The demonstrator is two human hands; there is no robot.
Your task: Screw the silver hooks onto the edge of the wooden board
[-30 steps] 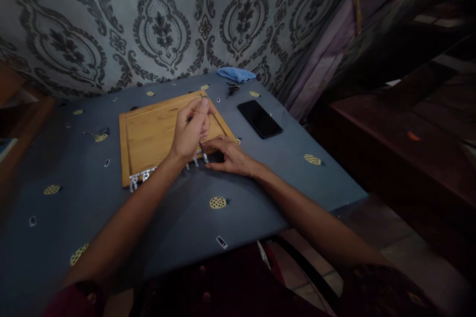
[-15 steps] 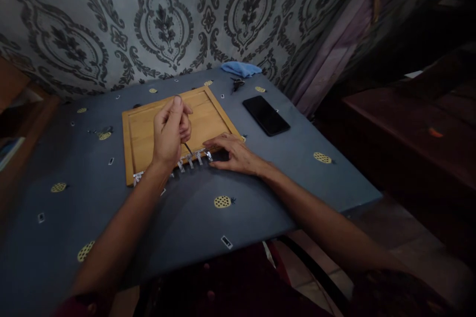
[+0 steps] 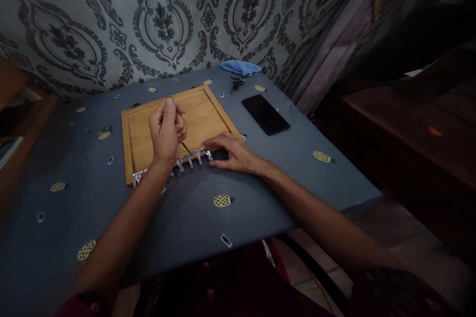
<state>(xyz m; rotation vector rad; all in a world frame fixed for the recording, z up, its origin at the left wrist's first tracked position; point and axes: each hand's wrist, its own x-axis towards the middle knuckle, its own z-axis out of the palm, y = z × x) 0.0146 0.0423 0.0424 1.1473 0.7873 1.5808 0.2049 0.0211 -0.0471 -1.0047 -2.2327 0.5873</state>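
Closest to me there's a metal hook rail (image 3: 199,158) along the near edge of a framed wooden board (image 3: 201,116). Right hand (image 3: 236,154) has thumb and fingertips at the end hook (image 3: 208,155), can't tell if it's really pinched. Left hand (image 3: 166,131) is clenched around a thin dark-shafted tool (image 3: 186,148), tip at the rail. Farther back: black smartphone (image 3: 265,115), then a crumpled blue cloth (image 3: 240,67).
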